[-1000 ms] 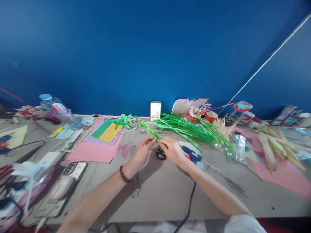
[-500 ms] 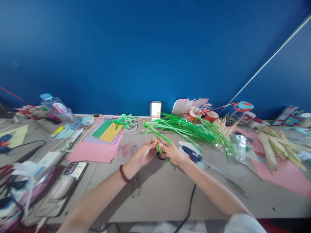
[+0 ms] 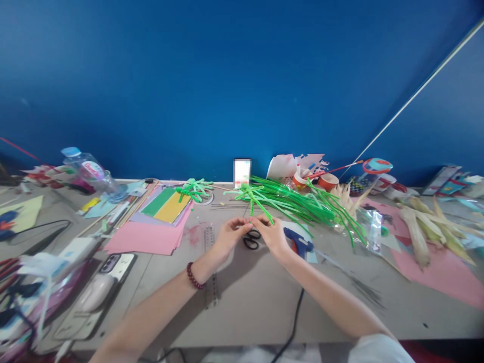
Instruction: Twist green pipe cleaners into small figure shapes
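Green pipe cleaners [image 3: 252,200], twisted together into a small stem with arms sticking out, stand up from between my fingertips. My left hand [image 3: 231,235] pinches the lower end, and my right hand [image 3: 270,234] pinches it from the other side. Just below my fingers, black-handled scissors [image 3: 251,240] lie on the table, their blades hidden. Behind the hands spreads a large bundle of loose green pipe cleaners [image 3: 298,199]. Another twisted green pipe-cleaner shape [image 3: 194,188] rests farther back on the left.
A clear ruler [image 3: 210,264] lies beside my left forearm. A blue glue gun [image 3: 300,241] sits right of my right hand. Pink paper [image 3: 147,237], a phone [image 3: 94,297] and a bottle [image 3: 88,169] are at left; corn husks [image 3: 419,234] are at right.
The pipe-cleaner piece has turned more upright, its arms now pointing differently. My right hand has shifted slightly right and up, and the scissors' handles show more fully.
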Demonstrator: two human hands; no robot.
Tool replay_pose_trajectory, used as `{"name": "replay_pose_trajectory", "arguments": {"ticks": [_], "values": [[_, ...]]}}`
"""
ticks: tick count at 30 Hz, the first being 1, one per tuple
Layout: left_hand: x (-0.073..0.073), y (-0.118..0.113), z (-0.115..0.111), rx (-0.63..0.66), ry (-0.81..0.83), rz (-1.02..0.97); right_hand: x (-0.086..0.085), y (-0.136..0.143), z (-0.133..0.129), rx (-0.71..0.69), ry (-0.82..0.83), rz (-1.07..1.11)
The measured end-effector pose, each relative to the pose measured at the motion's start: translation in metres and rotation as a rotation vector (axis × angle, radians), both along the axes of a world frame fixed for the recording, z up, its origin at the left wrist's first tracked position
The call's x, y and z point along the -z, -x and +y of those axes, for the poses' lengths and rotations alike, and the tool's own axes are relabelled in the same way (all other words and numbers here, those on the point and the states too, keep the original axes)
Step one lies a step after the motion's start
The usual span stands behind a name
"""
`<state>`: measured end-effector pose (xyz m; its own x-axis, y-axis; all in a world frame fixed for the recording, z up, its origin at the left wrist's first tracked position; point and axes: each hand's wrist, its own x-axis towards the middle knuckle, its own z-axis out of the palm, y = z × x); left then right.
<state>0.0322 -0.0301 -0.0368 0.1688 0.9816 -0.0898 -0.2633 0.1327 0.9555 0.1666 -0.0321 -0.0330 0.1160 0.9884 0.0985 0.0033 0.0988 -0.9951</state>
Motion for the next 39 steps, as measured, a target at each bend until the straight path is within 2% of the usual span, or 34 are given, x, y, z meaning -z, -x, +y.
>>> {"name": "replay_pose_trajectory", "arguments": {"ticks": [7, 12, 17, 19, 23, 27, 29, 32, 36, 39], "values": [[-0.007, -0.002, -0.003, -0.001, 0.009, 0.030, -0.001, 0.000, -0.001, -0.005, 0.014, -0.012], [-0.008, -0.001, -0.003, -0.025, -0.004, -0.023, -0.004, -0.007, 0.004, -0.153, -0.018, -0.071], [-0.008, 0.004, -0.001, -0.006, 0.077, -0.144, -0.006, -0.013, 0.010, -0.281, -0.052, -0.097], [-0.010, 0.005, -0.001, 0.023, 0.117, -0.200, -0.004, -0.013, 0.011, -0.292, -0.039, -0.052], [-0.010, 0.005, -0.001, 0.164, 0.198, -0.349, 0.001, -0.011, 0.012, -0.347, 0.055, 0.116], [-0.003, 0.005, -0.001, 0.288, 0.256, -0.474, 0.001, -0.010, 0.011, -0.471, 0.160, 0.280], [0.001, 0.003, -0.002, 0.332, 0.265, -0.519, 0.000, -0.011, 0.011, -0.469, 0.195, 0.318], [0.003, 0.001, -0.001, 0.296, 0.197, -0.419, -0.002, -0.012, 0.012, -0.374, 0.205, 0.305], [-0.002, 0.003, 0.002, 0.075, -0.040, -0.045, -0.003, -0.011, 0.012, -0.228, 0.166, 0.213], [-0.005, 0.006, 0.001, -0.071, -0.247, 0.204, -0.002, -0.007, 0.010, -0.135, 0.200, 0.199]]}}
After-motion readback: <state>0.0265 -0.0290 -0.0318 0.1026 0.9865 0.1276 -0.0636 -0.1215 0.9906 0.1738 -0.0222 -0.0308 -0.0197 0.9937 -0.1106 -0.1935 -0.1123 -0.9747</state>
